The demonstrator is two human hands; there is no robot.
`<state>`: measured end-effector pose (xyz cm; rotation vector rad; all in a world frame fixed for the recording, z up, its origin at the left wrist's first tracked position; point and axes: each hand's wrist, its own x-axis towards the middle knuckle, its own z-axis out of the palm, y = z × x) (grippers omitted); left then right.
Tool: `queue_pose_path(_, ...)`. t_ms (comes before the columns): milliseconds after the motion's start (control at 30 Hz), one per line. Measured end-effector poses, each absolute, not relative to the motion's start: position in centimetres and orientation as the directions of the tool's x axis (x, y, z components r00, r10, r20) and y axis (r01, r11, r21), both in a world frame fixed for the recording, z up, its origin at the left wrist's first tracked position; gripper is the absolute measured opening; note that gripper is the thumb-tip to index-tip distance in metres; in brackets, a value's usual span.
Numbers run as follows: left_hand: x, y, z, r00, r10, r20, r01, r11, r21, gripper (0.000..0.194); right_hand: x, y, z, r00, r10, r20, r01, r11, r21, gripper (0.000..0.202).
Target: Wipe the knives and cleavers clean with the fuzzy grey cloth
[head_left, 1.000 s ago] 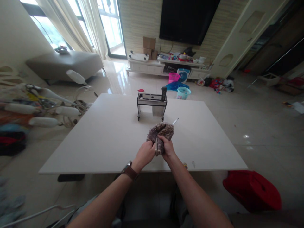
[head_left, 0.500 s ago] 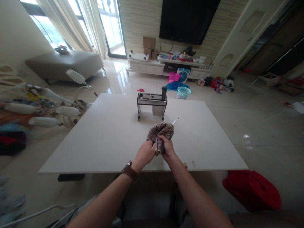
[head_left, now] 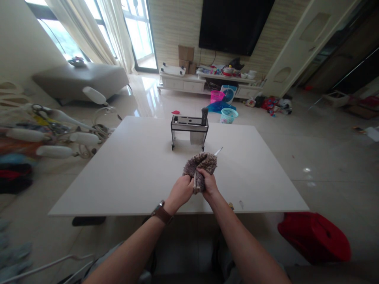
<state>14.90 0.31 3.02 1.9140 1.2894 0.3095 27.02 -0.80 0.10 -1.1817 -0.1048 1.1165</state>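
A brown, shaggy cloth point(head_left: 204, 159) is bunched over a knife, with a narrow, pointed metal blade tip point(head_left: 218, 151) poking out at its upper right. My right hand point(head_left: 209, 184) is closed on the cloth, thumb on top, pressing its folds together. At the cloth's lower left, my left hand point(head_left: 182, 190) forms a fist in line with the blade; the handle is hidden. Just beyond the cloth stands a knife rack point(head_left: 189, 123) with clear sides. One dark-handled knife point(head_left: 204, 116) sits upright in its right end.
The white table point(head_left: 133, 177) lies under both hands. Small scraps point(head_left: 231, 206) rest near its front edge. A red stool point(head_left: 315, 236) is at the right corner. A lamp with white shades point(head_left: 84, 138) stands to the left. Baskets point(head_left: 229, 114) sit on the floor beyond.
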Motion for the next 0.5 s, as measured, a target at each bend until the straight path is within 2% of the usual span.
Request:
queue_pose_path(300, 14.89, 0.32, 3.05, 0.46, 0.861, -0.215, 0.652, -0.164, 0.74, 0.042, 26.92, -0.84, 0.21, 0.505, 0.729, -0.462, -0.637, -0.047, -0.77, 0.037)
queue_pose_path(500, 14.93, 0.26, 3.1, 0.457, 0.864, -0.214, 0.67, -0.176, 0.721, 0.042, 27.1, -0.77, -0.07, 0.49, 0.735, -0.468, -0.636, -0.066, -0.769, 0.033)
